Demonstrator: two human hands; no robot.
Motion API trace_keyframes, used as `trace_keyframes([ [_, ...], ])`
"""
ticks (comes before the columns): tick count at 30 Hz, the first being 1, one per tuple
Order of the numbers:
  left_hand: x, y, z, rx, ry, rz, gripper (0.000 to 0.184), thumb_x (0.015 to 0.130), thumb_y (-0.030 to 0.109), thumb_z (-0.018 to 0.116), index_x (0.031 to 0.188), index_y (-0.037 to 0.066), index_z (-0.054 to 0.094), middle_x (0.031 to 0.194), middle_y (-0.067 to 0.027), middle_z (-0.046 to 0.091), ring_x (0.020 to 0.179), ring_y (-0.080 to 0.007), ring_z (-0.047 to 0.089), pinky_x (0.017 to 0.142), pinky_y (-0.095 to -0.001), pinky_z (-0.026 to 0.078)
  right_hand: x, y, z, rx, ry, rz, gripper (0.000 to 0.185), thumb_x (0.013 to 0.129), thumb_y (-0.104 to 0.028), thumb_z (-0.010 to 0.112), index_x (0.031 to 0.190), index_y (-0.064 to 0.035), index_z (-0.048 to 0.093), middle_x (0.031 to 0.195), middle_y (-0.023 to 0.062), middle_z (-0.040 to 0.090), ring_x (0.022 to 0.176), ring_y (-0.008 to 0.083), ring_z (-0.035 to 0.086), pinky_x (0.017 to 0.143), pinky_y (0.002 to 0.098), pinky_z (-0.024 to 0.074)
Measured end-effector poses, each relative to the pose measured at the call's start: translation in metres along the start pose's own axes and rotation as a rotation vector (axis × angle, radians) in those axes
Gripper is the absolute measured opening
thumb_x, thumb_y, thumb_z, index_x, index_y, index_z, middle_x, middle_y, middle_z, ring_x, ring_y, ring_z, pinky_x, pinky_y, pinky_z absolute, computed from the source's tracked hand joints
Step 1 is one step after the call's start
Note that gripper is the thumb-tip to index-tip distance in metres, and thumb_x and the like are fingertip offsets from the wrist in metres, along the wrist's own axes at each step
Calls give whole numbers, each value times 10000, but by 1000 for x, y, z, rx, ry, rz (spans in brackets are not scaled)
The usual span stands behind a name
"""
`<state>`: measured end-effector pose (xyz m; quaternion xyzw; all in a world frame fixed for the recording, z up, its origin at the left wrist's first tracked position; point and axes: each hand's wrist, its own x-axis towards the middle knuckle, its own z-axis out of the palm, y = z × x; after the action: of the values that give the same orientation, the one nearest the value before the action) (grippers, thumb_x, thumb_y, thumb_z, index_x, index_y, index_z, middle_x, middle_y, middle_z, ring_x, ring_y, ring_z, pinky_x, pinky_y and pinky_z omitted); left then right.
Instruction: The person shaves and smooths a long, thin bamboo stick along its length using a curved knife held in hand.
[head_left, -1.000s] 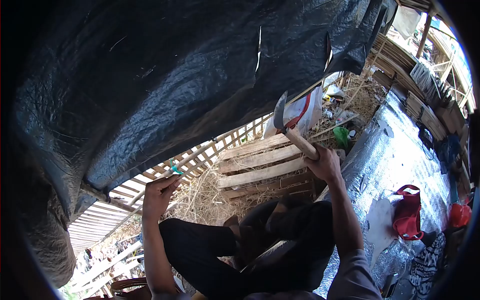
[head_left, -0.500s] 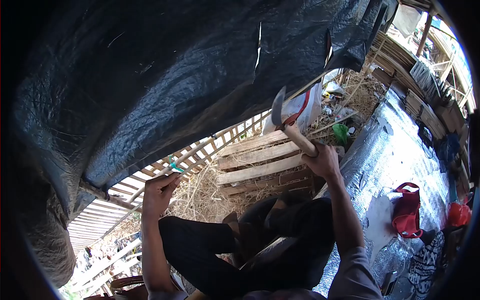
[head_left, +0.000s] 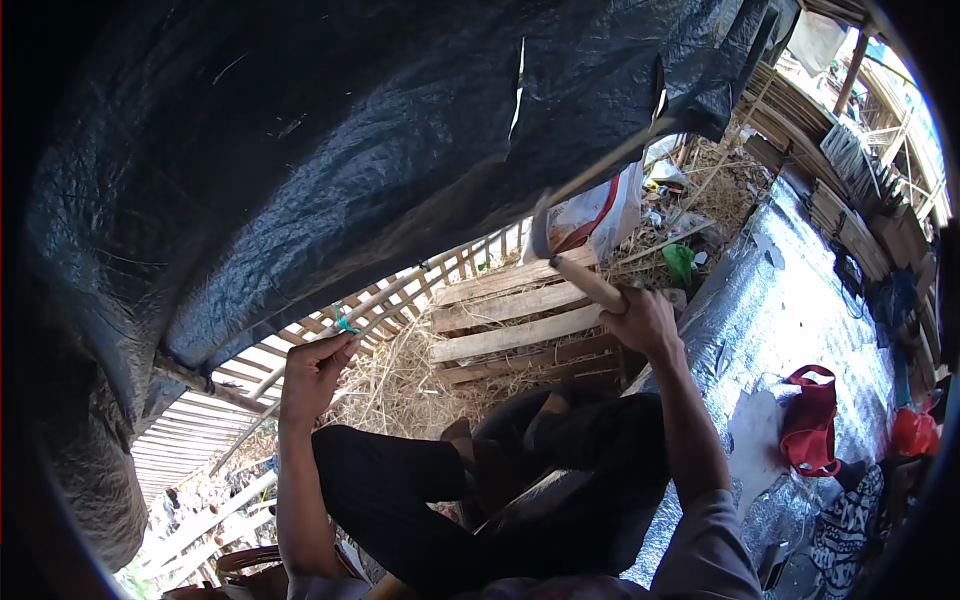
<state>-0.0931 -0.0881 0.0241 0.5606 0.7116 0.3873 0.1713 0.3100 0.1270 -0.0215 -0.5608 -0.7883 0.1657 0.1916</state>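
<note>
My right hand [head_left: 640, 320] is wrapped round the wooden handle of a sickle [head_left: 588, 284], whose curved blade points up and away, near the edge of the black tarp. On the left, my left hand [head_left: 318, 372] pinches a long thin bamboo strip [head_left: 600, 165] that runs up to the right, under the tarp's edge, past the sickle blade. A green tie [head_left: 345, 325] shows on a bamboo pole just beyond my left fingers. Both hands are above my bent legs, well apart from each other.
A black tarp [head_left: 330, 150] hangs overhead. Ahead lies a slatted wooden crate [head_left: 520, 320] on straw, with a white sack [head_left: 612, 215] behind it. At right, a silver sheet [head_left: 760, 330] bears a red bag [head_left: 810, 425]. A bamboo slat fence [head_left: 200, 440] stands left.
The sickle has moved slightly left, its blade now by the thin strip and a little lower. The strip's far end shows over the tarp's edge. My left hand has barely moved.
</note>
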Motion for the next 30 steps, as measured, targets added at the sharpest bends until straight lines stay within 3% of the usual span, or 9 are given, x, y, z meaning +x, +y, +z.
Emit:
trace_keyframes([
  [3,7,23,5,64,34,78,239,914,130,703,1122,11,712,817,-86,721,686,-81,599,631,-255,478,-9,-2,14,-194,-70,-176,309,723,-322,701,922,-86,715,809,181,704,816,381,688,761,481,543],
  [9,14,-31,-10,-52,341,-50,269,959,197,658,1161,24,696,786,-83,694,665,-72,543,622,-238,444,1,52,3,146,54,294,425,736,-387,706,1030,-81,713,951,224,704,921,396,675,810,455,532],
  [13,17,-21,-5,299,-82,-166,209,955,206,648,1066,33,683,737,-99,649,650,-134,586,619,-310,462,-1,71,21,328,128,105,449,759,-262,710,1132,-41,592,882,218,682,857,430,655,764,463,507],
  [16,17,-18,5,237,-261,-180,179,983,194,595,1014,18,594,801,-102,654,672,-210,630,650,-362,482,2,63,23,535,72,157,431,755,-177,701,1126,-27,542,865,215,661,837,439,641,731,460,492],
  [17,14,-32,11,264,-236,-53,176,991,197,576,1037,27,571,832,-108,653,738,-226,647,700,-372,484,5,65,24,533,59,164,431,755,-177,701,1126,-27,542,865,215,661,837,439,641,731,460,492],
  [21,17,-12,21,216,-454,-246,229,989,242,584,1114,51,573,834,-131,663,802,-235,654,747,-379,476,8,64,31,368,178,9,363,808,-241,711,1054,-18,564,824,194,657,777,347,660,699,417,484],
  [24,14,-28,34,208,-347,-11,342,981,363,596,1159,74,628,858,-131,691,762,-229,670,702,-374,488,7,58,28,375,65,121,406,874,-396,698,995,-24,587,768,136,643,713,208,635,656,372,474],
  [25,20,-5,29,289,-463,-187,366,987,397,570,1156,79,637,881,-147,694,750,-244,676,702,-376,494,4,60,31,369,34,141,406,874,-396,698,995,-24,587,768,136,643,713,208,635,656,372,474],
  [30,25,-20,44,335,-462,-21,347,1017,369,514,1151,71,629,862,-171,663,784,-305,643,717,-403,473,9,65,36,462,39,42,392,885,-372,692,1020,-20,584,700,108,599,642,203,580,634,362,465],
])
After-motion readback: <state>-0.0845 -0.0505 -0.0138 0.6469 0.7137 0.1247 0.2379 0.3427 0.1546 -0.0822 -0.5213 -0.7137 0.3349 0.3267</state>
